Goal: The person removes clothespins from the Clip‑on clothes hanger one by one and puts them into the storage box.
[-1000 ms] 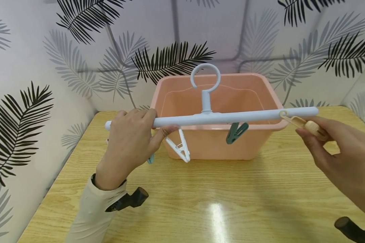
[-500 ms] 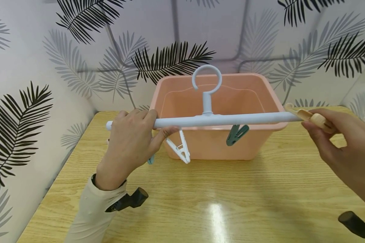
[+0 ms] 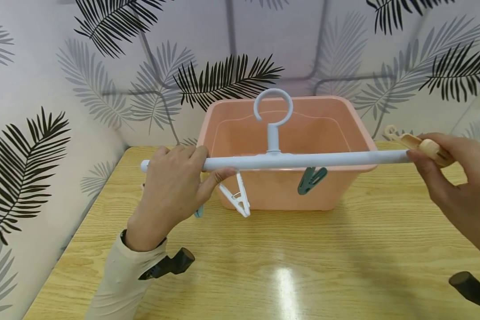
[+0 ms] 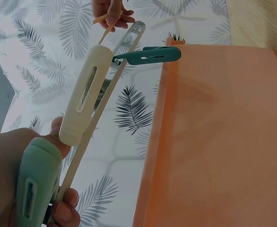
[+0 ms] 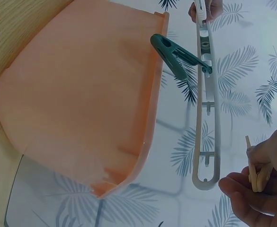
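Observation:
My left hand [image 3: 172, 191] grips the left part of a pale blue-white clip hanger [image 3: 324, 159], its hook [image 3: 291, 111] upward. A white clip [image 3: 240, 198] and a dark green clip [image 3: 309, 180] hang below the bar. Beside my left hand is a light teal clip [image 4: 36, 184], mostly covered in the head view. With thumb and fingers, my right hand [image 3: 468, 173] pinches a cream clip [image 3: 434, 151] with a small hooked end. In the right wrist view that clip [image 5: 257, 177] is off the hanger's rounded end [image 5: 205, 183]; whether the fingertips touch the hanger is unclear.
A salmon-pink plastic basin [image 3: 280, 191] stands on the wood-grain table [image 3: 240, 266] behind the hanger. Leaf-patterned sheeting [image 3: 104, 66] rises around the back and left side. Black camera mounts [image 3: 170, 263] stick out from both wrists.
The right hand has moved right and slightly up with the cream clip, which came from over the bar to beyond its end. The hanger has dropped slightly; the left hand keeps its grip.

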Motion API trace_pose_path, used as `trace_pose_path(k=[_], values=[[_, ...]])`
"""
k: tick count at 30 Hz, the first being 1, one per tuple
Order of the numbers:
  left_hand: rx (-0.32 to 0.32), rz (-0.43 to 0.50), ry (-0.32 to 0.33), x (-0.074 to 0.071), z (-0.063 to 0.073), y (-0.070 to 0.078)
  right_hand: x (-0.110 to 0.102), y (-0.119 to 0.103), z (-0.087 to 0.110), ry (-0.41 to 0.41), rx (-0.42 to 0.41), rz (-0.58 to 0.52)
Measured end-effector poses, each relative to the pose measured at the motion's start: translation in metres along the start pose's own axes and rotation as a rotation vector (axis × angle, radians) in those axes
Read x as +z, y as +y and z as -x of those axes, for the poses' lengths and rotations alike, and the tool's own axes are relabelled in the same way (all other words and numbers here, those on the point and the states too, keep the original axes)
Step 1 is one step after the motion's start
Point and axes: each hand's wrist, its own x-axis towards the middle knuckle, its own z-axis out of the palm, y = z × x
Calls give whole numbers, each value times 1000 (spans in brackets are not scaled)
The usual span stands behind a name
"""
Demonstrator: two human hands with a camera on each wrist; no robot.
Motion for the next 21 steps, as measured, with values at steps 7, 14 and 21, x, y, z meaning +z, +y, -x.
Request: trace_pose_path(k=[7,14,21], values=[[12,-1,10,1,1,0,-3,2,-5,-45,-2,38],[20,-3,22,3,1,1,2,8,-10,-37,13,23],[29,2,42,4,1,0,3,14,-20,-54,-4,17]])
